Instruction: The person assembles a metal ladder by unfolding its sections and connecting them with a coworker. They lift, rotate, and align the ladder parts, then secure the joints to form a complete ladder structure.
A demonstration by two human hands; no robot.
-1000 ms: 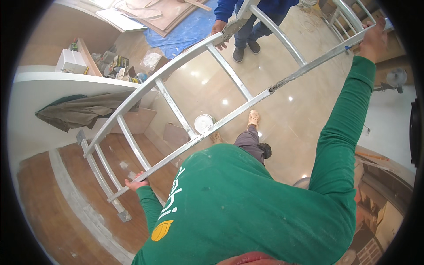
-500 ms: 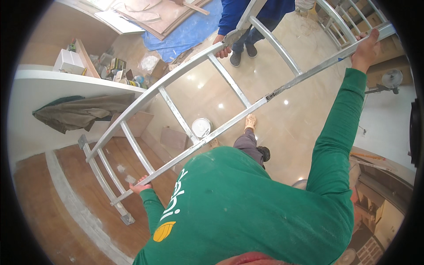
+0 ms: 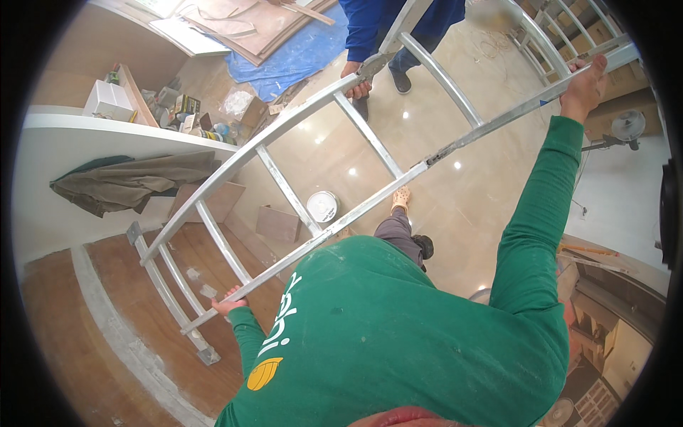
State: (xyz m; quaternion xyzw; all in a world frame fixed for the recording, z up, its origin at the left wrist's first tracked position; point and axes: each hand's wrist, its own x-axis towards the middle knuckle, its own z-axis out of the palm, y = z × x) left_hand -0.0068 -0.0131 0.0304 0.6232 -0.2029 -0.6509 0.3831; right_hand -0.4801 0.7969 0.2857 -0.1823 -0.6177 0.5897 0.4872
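Observation:
A folding aluminium ladder (image 3: pixel 364 135) with hinged joints stretches diagonally from lower left to upper right, held up off the floor. My left hand (image 3: pixel 231 302) is closed round its near rail close to the lower-left end. With my arm reaching far out, my right hand (image 3: pixel 585 91) grips the same rail at the upper right. A person in a blue sleeve stands across the ladder, their hand (image 3: pixel 357 84) on the far rail just beside a hinge (image 3: pixel 373 66). The ladder's footed crossbar (image 3: pixel 169 295) is at its lower-left end.
A white bucket (image 3: pixel 323 206) stands on the glossy tiled floor below the ladder. At left, a white ledge (image 3: pixel 78 122) bears boxes and cans, with a brown jacket (image 3: pixel 135 181) hanging from it. Boards lie on a blue tarp (image 3: pixel 284 67). A fan (image 3: pixel 627 127) is at far right.
The other person has shifted slightly left, and their feet have moved. The ladder has moved only a little; both my hands keep their hold on it.

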